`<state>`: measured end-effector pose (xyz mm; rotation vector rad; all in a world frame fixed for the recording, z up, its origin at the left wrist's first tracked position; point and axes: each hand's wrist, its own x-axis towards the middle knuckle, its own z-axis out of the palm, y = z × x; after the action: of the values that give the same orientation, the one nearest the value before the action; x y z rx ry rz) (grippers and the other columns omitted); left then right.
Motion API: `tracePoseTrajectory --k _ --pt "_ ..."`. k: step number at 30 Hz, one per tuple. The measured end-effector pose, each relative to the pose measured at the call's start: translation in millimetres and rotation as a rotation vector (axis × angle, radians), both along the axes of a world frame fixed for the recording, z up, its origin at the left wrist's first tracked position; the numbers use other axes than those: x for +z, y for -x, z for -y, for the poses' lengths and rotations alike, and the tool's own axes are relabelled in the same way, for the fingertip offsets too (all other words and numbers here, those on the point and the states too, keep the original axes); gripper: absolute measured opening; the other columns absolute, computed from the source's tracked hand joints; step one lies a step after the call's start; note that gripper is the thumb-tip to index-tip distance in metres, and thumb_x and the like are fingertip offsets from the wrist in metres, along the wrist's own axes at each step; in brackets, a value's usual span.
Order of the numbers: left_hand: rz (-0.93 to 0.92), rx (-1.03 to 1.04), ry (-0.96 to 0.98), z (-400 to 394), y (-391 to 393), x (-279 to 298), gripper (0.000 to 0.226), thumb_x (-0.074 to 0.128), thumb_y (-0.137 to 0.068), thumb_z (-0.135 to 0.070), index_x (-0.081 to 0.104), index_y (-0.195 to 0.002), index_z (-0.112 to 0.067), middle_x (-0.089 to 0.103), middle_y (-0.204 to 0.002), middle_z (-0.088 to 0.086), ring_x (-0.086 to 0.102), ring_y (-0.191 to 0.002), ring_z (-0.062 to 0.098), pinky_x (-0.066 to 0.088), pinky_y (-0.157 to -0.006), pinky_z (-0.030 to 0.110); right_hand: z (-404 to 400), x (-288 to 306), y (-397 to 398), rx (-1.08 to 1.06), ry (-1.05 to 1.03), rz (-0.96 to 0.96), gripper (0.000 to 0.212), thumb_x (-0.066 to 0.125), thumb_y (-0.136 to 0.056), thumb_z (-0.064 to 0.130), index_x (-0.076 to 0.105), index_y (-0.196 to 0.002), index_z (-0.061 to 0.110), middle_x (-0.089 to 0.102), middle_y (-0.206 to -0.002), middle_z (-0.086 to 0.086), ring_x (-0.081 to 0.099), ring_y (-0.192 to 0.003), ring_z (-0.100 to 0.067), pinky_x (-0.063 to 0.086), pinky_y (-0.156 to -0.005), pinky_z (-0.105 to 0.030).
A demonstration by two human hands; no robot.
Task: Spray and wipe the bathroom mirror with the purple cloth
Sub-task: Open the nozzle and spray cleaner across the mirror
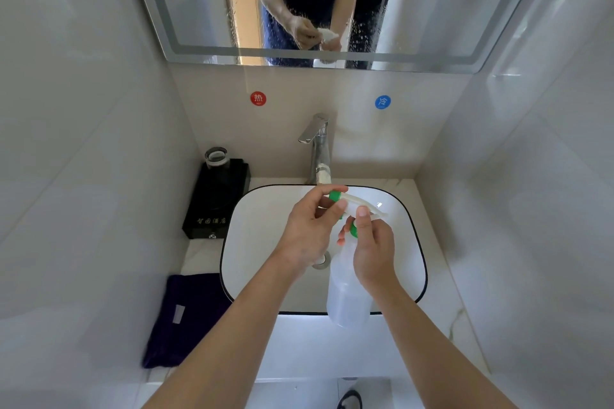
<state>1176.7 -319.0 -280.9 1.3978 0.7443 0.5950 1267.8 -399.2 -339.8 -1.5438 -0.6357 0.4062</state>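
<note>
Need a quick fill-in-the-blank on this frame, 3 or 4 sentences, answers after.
1. The right hand grips the neck of the clear spray ____.
2. The left hand pinches the sprayer's nozzle, whose tip is coloured ____.
3. The purple cloth lies on the counter to the ____ of the sink.
4. The glass of the mirror is speckled with ____.

Missing words: bottle; green; left; droplets.
</note>
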Motion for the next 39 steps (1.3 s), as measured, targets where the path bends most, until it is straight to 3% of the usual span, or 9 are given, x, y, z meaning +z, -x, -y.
tracePoseTrajectory --k 3,6,9,14,21,24,27,34,39 --pt "-0.024 -0.010 0.010 0.1 2.3 -0.1 0.017 0.062 -0.104 -0.020 0.075 -0.103 -0.008 0.070 -0.086 -0.002 0.062 -0.079 0.008 0.052 -0.079 0.022 1.5 -0.4 -0.1 -0.007 0.014 0.009 0.074 0.038 -0.090 0.068 0.061 -0.066 0.002 0.064 -0.059 -0.011 0.062 -0.060 -0.020 0.050 -0.065 -0.030" --pt "-0.032 -0.002 0.044 0.5 1.1 4.4 0.036 0.061 -0.104 -0.030 0.069 -0.091 0.003 0.062 -0.079 0.004 0.055 -0.072 0.011 0.048 -0.073 0.023 0.9 0.4 0.4 0.001 0.014 0.010 0.070 0.038 -0.092 0.067 0.061 -0.063 0.008 0.065 -0.059 -0.011 0.062 -0.061 -0.022 0.050 -0.068 -0.033" --pt "-0.048 0.040 0.064 3.5 -2.9 11.2 0.044 0.059 -0.105 -0.034 0.059 -0.069 -0.008 0.051 -0.063 -0.003 0.045 -0.057 0.010 0.040 -0.059 0.015 1.4 0.7 1.2 0.012 0.013 0.019 0.067 0.037 -0.094 0.066 0.060 -0.057 0.015 0.065 -0.059 -0.011 0.062 -0.061 -0.022 0.050 -0.070 -0.038" --pt "-0.057 0.083 0.065 5.7 -10.5 13.3 0.052 0.059 -0.104 -0.036 0.046 -0.058 -0.016 0.042 -0.051 -0.012 0.040 -0.049 0.007 0.037 -0.051 0.013 3.0 1.9 0.1 0.019 0.007 0.020 0.073 0.036 -0.092 0.068 0.060 -0.062 0.005 0.065 -0.060 -0.011 0.061 -0.060 -0.018 0.049 -0.066 -0.030" --pt "-0.029 0.067 0.066 1.4 -10.1 8.2 0.050 0.061 -0.103 -0.042 0.054 -0.062 -0.014 0.046 -0.058 -0.006 0.042 -0.057 0.011 0.039 -0.058 0.016 2.3 2.2 -0.8 0.018 0.018 0.023 0.072 0.036 -0.091 0.067 0.059 -0.061 0.006 0.065 -0.061 -0.014 0.061 -0.060 -0.017 0.048 -0.064 -0.025" --pt "0.019 0.004 0.040 -0.9 -3.1 4.3 0.026 0.057 -0.106 -0.026 0.075 -0.091 -0.014 0.057 -0.065 -0.011 0.052 -0.062 0.006 0.045 -0.065 0.012 1.6 2.1 -0.8 0.014 0.019 0.023 0.073 0.036 -0.091 0.068 0.060 -0.063 0.005 0.065 -0.061 -0.014 0.062 -0.060 -0.017 0.049 -0.065 -0.025" --pt "0.051 -0.048 0.011 -5.9 3.0 2.4 0.022 0.053 -0.107 -0.012 0.071 -0.118 -0.005 0.059 -0.063 -0.015 0.054 -0.060 0.001 0.044 -0.064 0.009 1.3 2.6 0.1 0.013 0.005 0.025 0.075 0.036 -0.090 0.068 0.060 -0.065 0.002 0.064 -0.061 -0.015 0.061 -0.059 -0.018 0.048 -0.064 -0.023" --pt "0.013 -0.024 0.024 -3.7 0.2 5.1 0.029 0.056 -0.106 -0.018 0.070 -0.104 0.007 0.059 -0.059 -0.013 0.051 -0.054 0.000 0.042 -0.059 0.007 2.0 1.7 -1.1 0.000 0.017 0.010 0.073 0.037 -0.090 0.068 0.060 -0.064 0.005 0.064 -0.061 -0.016 0.063 -0.064 -0.031 0.050 -0.065 -0.029" --pt "-0.059 -0.001 0.133 -13.4 -0.3 0.7 0.061 0.043 -0.101 -0.063 0.074 -0.087 -0.013 0.064 -0.070 -0.010 0.054 -0.068 0.008 0.043 -0.074 0.023 2.2 1.7 0.2 0.024 0.005 0.017 0.073 0.035 -0.094 0.067 0.059 -0.062 0.006 0.064 -0.060 -0.015 0.063 -0.063 -0.030 0.051 -0.068 -0.037"
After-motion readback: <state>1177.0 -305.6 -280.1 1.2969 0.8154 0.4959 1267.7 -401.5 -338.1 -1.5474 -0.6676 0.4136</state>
